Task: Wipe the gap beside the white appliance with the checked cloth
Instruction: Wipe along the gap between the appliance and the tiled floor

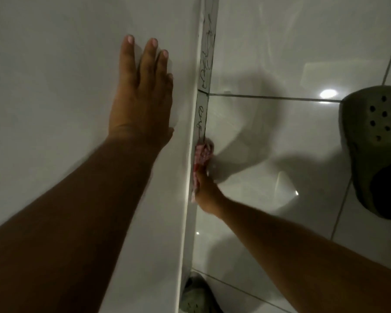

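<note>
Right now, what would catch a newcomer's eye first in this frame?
The left hand lies flat on the white appliance filling the left half. Low beside the appliance's edge, the right hand presses a pink checked cloth onto the glossy tiled floor. A grey-green perforated clog sits at the right edge.

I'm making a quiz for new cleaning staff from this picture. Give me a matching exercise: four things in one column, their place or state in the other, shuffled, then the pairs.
1. left hand
2. right hand
3. checked cloth
4. green clog

A. standing on the floor tiles, far right
B. bunched at the appliance's edge
C. flat on the white appliance
D. holding the cloth down low

Pairs: 1-C, 2-D, 3-B, 4-A
</note>
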